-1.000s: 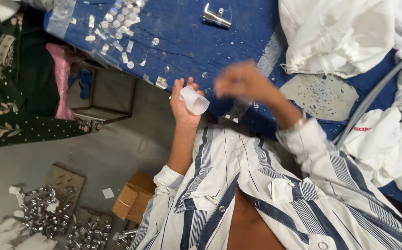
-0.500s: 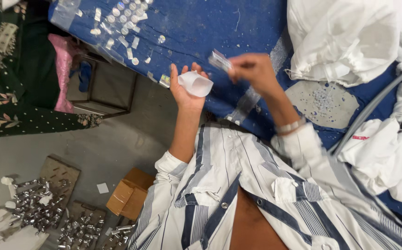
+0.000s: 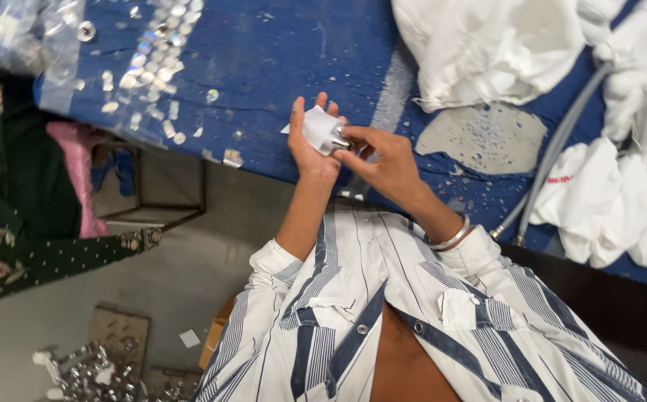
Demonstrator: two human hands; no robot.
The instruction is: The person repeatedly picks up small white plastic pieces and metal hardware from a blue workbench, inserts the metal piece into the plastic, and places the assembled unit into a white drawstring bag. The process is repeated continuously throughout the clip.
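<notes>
While the white plug (image 3: 319,129) is cradled in the left hand (image 3: 310,143) above the near edge of the blue desk (image 3: 279,67), its metal pin end (image 3: 340,141) is pointed right, long axis roughly left-right. The pin end is pinched closed by the right hand (image 3: 384,160), whose grip lies just right of the plug.

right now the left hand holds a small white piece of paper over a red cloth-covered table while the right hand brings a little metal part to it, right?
Not quite: the table is covered in blue cloth, not red, as the head view shows. The rest stands: the left hand holds the small white paper, and the right hand brings a little metal part to it.
</notes>
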